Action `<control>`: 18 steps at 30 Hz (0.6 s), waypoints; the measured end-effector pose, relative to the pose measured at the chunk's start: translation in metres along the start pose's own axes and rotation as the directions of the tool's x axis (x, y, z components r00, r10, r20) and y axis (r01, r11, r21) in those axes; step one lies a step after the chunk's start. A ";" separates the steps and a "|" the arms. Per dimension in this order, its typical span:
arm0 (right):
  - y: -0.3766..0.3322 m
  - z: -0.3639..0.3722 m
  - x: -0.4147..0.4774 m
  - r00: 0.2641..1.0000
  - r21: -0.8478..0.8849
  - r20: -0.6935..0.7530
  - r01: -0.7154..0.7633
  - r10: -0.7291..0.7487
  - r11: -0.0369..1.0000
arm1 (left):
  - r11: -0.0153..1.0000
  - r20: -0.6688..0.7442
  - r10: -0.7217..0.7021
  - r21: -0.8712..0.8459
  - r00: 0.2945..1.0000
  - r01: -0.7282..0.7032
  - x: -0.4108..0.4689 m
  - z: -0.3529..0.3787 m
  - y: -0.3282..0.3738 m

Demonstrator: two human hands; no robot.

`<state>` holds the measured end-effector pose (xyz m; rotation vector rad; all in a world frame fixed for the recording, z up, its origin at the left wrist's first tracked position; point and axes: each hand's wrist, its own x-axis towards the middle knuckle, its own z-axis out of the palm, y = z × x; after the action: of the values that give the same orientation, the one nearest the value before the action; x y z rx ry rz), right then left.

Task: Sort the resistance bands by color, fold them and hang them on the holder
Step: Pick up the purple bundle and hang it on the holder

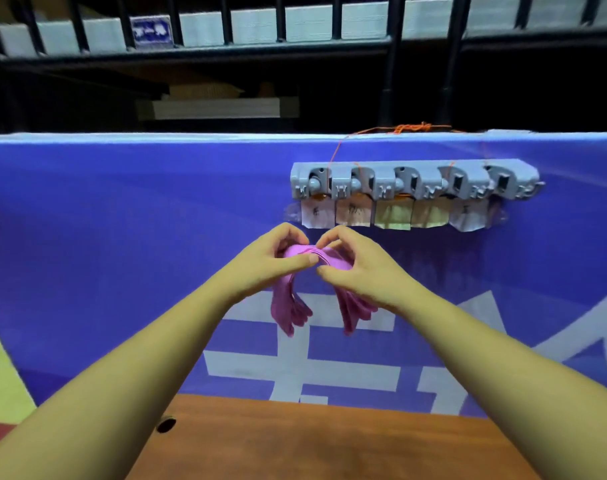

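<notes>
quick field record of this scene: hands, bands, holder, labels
left hand: pinches the fold of the pink bands
right hand: pinches the same fold, opposite side
pink bands: folded bundle, both ends hanging, below-left of the holder
holder: grey clip rack on the blue board
labels: paper tags under the holder, writing unreadable
table: brown wood, nearest the camera

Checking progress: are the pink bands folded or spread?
Folded: pink bands bend double between left hand and right hand, ends hanging.

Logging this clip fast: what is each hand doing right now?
Left hand: pinching the folded pink bands at the top.
Right hand: pinching the same pink bands.
</notes>
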<state>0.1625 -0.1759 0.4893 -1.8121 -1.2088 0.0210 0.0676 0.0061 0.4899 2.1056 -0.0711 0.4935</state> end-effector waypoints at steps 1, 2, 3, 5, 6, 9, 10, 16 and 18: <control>-0.003 -0.003 0.003 1.000 -0.012 -0.017 0.008 -0.008 1.000 | 0.999 0.029 0.012 0.049 1.000 -0.013 0.000 -0.004 0.000; -0.006 -0.006 0.008 0.999 -0.026 -0.029 0.012 -0.013 1.000 | 0.991 0.064 0.027 0.129 0.998 -0.035 0.001 -0.009 0.000; -0.008 -0.008 0.012 0.999 -0.048 -0.036 0.018 -0.020 0.999 | 0.976 0.096 0.041 0.210 0.995 -0.061 0.002 -0.013 0.000; -0.012 -0.013 0.022 0.998 -0.131 -0.046 0.045 -0.052 0.990 | 0.951 0.123 0.073 0.290 0.990 -0.106 0.006 -0.021 0.001; -0.014 -0.014 0.026 0.996 -0.172 -0.055 0.059 -0.070 0.983 | 0.951 0.119 0.089 0.286 0.989 -0.120 0.009 -0.025 0.002; -0.018 -0.015 0.044 0.989 -0.210 -0.120 0.059 -0.085 0.976 | 0.969 0.072 0.124 0.206 0.990 -0.136 0.023 -0.040 0.003; -0.019 -0.014 0.050 0.985 -0.213 -0.153 0.047 -0.081 0.976 | 0.975 0.053 0.129 0.174 0.990 -0.136 0.029 -0.046 0.002; -0.014 0.002 0.095 0.936 -0.180 -0.346 0.000 -0.063 0.984 | 0.980 -0.077 0.183 0.094 0.980 -0.175 0.072 -0.067 -0.007; -0.012 0.010 0.111 0.911 -0.177 -0.409 -0.022 -0.053 0.984 | 0.983 -0.116 0.179 0.052 0.977 -0.174 0.086 -0.071 -0.013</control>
<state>0.2066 -0.0868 0.5407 -1.8391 -0.9422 -0.4728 0.1265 0.0836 0.5454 2.1159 -0.1810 0.7324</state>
